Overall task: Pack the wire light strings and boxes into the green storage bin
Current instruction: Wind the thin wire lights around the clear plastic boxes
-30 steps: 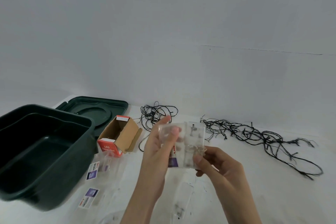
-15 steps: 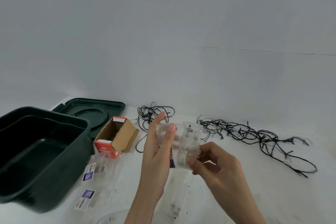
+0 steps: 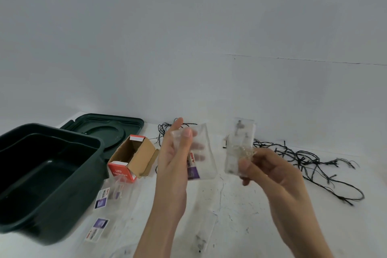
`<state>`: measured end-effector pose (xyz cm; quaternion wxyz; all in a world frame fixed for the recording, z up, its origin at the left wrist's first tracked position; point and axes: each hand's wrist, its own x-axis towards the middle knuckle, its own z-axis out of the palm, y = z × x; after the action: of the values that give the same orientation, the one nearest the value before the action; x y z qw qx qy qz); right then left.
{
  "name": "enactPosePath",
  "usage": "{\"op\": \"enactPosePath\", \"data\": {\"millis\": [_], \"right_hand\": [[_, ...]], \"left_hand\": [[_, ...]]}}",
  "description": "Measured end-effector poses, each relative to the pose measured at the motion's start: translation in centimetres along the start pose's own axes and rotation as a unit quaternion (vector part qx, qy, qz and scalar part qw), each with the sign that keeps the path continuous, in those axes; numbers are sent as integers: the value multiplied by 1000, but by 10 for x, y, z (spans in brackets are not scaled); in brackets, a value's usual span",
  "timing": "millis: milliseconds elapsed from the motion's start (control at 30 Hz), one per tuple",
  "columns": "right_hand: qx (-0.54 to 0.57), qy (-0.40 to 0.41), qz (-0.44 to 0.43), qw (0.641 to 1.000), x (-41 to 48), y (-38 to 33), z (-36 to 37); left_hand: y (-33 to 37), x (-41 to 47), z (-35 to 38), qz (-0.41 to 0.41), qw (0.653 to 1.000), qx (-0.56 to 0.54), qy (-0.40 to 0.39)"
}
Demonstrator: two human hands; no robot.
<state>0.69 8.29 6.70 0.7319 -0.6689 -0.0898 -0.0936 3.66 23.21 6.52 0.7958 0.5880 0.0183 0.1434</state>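
My left hand holds a clear plastic bag with a red and purple label, thumb on its front. My right hand pinches a second clear bag with fine wire lights inside, held upright. The two bags are apart above the white table. The green storage bin stands open at the left with nothing visible inside. A long black wire light string lies at the right, and a smaller black coil sits behind my left hand. An open red LED box lies beside the bin.
The bin's green lid lies flat behind the bin. Several more clear labelled bags lie on the table in front of the red box, and another clear bag lies between my forearms. A grey wall rises behind the table.
The two clear bags were held together in front of me; my right hand has drawn one away to the right while my left keeps the other.
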Motion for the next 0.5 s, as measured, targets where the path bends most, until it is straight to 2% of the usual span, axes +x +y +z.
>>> {"op": "enactPosePath", "data": {"millis": [100,167,333,500], "right_hand": [[-105,-78,6,991,3,-13,-11],[-146,-93,13,985,6,-17,-14],[-172,-75,6,982,7,-20,-12],[-186,-28,0,982,2,-13,-4]], "left_hand": [[0,0,-1,-8,1000,10,-13],[1,-1,0,-19,999,15,-37],[-1,-10,7,-30,995,58,-72],[-3,-19,15,-33,996,49,-64]]}}
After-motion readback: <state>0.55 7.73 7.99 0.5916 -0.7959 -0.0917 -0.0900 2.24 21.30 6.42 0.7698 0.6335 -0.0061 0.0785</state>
